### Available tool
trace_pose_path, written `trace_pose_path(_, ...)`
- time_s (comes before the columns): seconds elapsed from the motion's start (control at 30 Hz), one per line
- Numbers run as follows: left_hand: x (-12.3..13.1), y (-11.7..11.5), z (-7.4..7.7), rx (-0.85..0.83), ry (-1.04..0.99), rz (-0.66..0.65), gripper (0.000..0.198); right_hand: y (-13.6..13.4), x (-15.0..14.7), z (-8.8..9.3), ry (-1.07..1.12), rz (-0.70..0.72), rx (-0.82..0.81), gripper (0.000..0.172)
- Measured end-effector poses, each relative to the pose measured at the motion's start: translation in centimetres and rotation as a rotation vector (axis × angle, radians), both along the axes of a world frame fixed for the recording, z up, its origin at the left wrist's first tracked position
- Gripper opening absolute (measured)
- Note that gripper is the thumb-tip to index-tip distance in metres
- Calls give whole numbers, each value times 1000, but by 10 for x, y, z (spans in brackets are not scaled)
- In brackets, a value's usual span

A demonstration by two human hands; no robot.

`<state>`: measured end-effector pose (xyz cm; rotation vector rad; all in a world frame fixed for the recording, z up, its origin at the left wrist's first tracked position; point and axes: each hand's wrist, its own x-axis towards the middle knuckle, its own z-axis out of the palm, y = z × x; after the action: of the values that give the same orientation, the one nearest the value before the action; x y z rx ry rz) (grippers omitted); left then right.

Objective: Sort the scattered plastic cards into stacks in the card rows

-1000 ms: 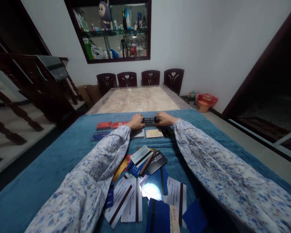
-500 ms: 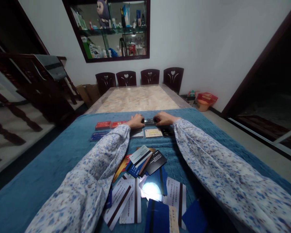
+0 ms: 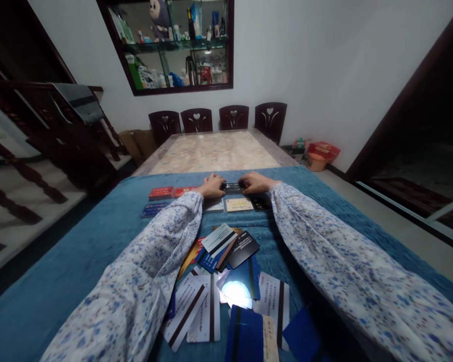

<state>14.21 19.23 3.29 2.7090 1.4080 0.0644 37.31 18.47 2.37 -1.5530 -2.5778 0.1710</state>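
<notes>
Both arms reach far forward over a blue cloth. My left hand and my right hand each pinch one end of a dark card, holding it flat at the cloth's far edge. The card sits in a far row beside two red cards. Just nearer lies a second row: a blue card, a pale card, a cream card and a black card. A loose heap of several cards lies close to me between my sleeves.
Beyond the cloth the marble table top runs to several dark chairs by the wall. A glass cabinet hangs above them. A wooden stair rail stands left. A red basin sits on the floor at right.
Both hands stay on the dark card at the far row; the card has settled slightly lower onto the cloth. The view has tipped a little.
</notes>
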Motion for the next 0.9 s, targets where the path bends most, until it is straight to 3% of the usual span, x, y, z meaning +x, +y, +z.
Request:
trace_pose_path(0.27, -6, -10, -1, 97, -52, -44, 56, 2, 5, -6, -12, 5, 121, 68)
trace_pose_path(0.5, -17, -26, -3, 167, -138, -58, 45, -15, 3, -3, 53, 95, 255, 46)
trace_pose_path(0.7, -32, -54, 1, 206, -185, -98, 40, -39, -12, 4, 127, 158, 307, 24)
trace_pose_path(0.9, -47, -89, 1, 229, -194, -86, 37, -69, -28, 8, 192, 256, 316, 19)
